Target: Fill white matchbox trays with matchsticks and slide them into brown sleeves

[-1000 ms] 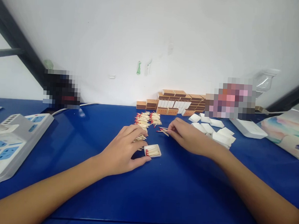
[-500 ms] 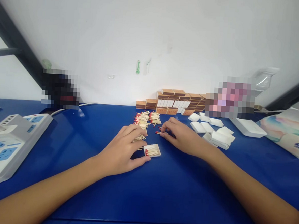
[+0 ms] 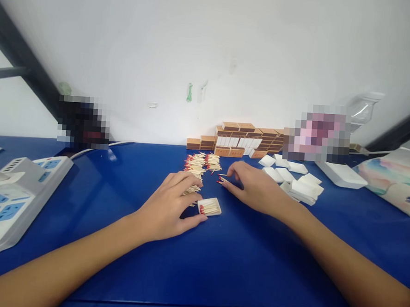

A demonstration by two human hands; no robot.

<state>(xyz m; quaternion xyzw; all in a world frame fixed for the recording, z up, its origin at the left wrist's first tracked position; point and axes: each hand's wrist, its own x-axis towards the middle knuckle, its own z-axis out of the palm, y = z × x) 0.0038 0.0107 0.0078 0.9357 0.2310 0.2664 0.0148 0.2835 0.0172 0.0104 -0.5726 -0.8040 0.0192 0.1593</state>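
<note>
My left hand [image 3: 172, 202] grips a small white matchbox tray [image 3: 217, 205] between thumb and forefinger at its left end. Inside the tray lie several red-tipped matches [image 3: 208, 209]. My right hand [image 3: 247, 181] is curled just behind and to the right of the tray, with a few matches [image 3: 223, 179] at its thumb and fingertips, heads pointing left. Between the hands and the wall spreads a pile of loose matches [image 3: 194, 164], partly hidden by my left fingers. A smaller heap of matches [image 3: 213, 162] lies beside it.
Matchboxes [image 3: 236, 151] are stacked against the wall. At right are loose white trays [image 3: 303, 189], a white box [image 3: 342, 175] and a tissue pack [image 3: 394, 181]. A power strip [image 3: 31, 207] occupies the left side of the blue table [image 3: 198, 269].
My right thumb and fingers have shifted slightly right and spread a little, with the few matches still at their tips. My left hand and the tray look nearly unmoved.
</note>
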